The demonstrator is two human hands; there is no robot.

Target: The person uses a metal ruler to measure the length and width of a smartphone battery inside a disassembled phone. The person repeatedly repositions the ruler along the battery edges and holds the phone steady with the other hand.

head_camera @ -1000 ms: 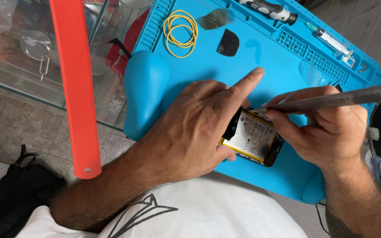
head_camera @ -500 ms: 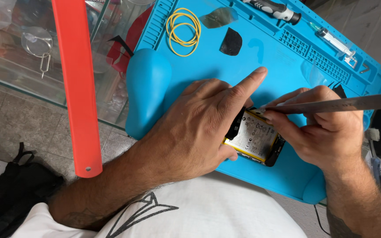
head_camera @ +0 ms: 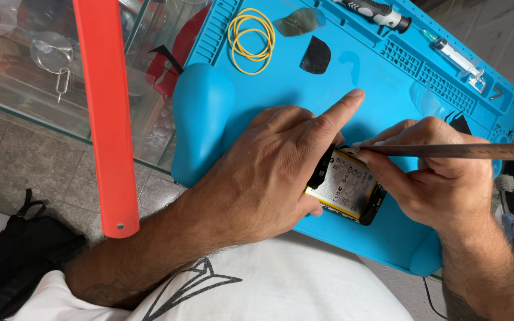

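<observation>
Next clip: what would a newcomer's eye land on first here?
Mid-frame, the left hand steadies an opened phone with a pale yellow-edged battery on the bright blue silicone work mat, while the right hand holds a thin metal tool to its top edge. A long orange-red strip crosses the left side.

One opened phone (head_camera: 345,185), one blue mat (head_camera: 382,232), two yellow rubber bands (head_camera: 251,32), one syringe (head_camera: 458,57), one screwdriver (head_camera: 379,12).

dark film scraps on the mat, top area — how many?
2. A grey translucent scrap lies at the blue mat's top edge, right of the yellow rubber bands; a black scrap lies just below it. Others may be hidden under the hands.
</observation>
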